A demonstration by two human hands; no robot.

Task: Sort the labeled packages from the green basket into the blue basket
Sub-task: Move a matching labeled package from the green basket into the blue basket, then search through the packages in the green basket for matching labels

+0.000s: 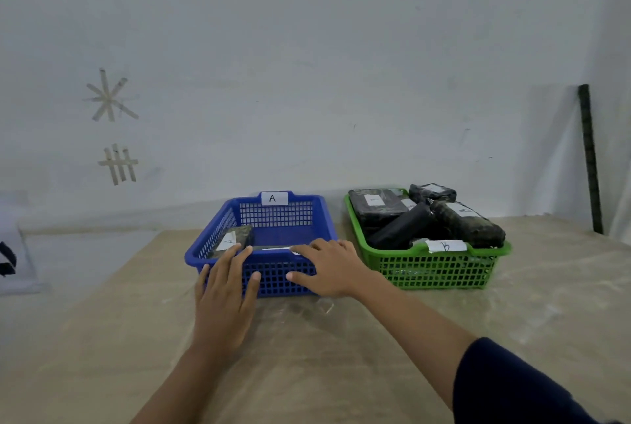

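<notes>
Package [235,237] in blue basket [317,215]: long axis front-to-back, near end hidden. Left hand [227,290], right hand [327,270] spread flat on near rim.

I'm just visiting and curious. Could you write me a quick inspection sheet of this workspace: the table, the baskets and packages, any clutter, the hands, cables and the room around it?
Surface: tan table under a clear plastic sheet.
Job's things: blue basket tagged A, holding one dark package with a white label; beside it the green basket, tagged B, piled with several dark wrapped packages.
Clutter: nothing seen.
Hands: left hand and right hand both rest with straight fingers on the blue basket's near rim, holding nothing.
Cables: nothing seen.
Surroundings: pale wall with tape marks; a dark rod leans at the right.
</notes>
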